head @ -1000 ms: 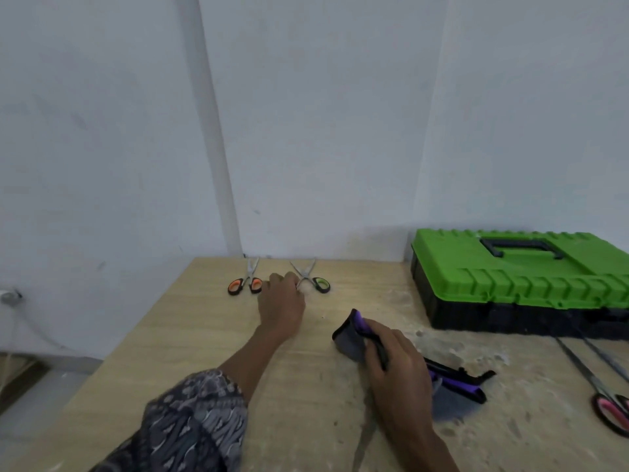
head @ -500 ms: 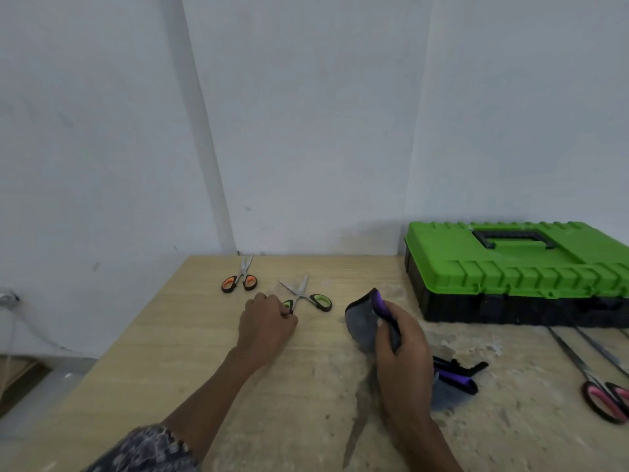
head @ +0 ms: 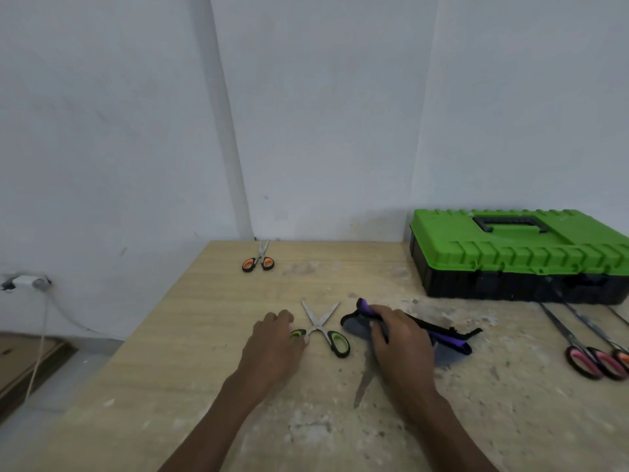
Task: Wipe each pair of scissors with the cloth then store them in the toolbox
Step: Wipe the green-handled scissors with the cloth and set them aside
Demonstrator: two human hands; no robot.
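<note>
From the head view, your left hand [head: 272, 345] has its fingertips curled onto one handle loop of the green-handled scissors [head: 323, 330]. They lie flat on the table [head: 204, 335] with the blades spread, to the left of the toolbox [head: 510, 253] and nearer you than it. Your right hand [head: 401, 342] is closed over the cloth [head: 446, 338], a dark bundle with purple trim. It lies between those scissors and the toolbox, nearer you than the toolbox's front wall.

To do this step well, I would take a fuller grip through the handles before lifting, since a hold on one loop will likely let the pair swing. Close the blades or keep them pointed away from your right hand. Bunch the cloth into a pad and draw it from pivot to tip, never towards the edge.

The toolbox is the only container here. Its green lid is down and its carry handle lies flat, so nothing inside shows, and I cannot tell whether the latches are fastened. It looks as if you will need a free hand to open it before storing anything.

The orange-handled scissors [head: 258, 262] lie well to the left of the toolbox, by the wall. The pink-handled scissors [head: 585, 359] lie in front of its right end, with their blades reaching towards it.
</note>
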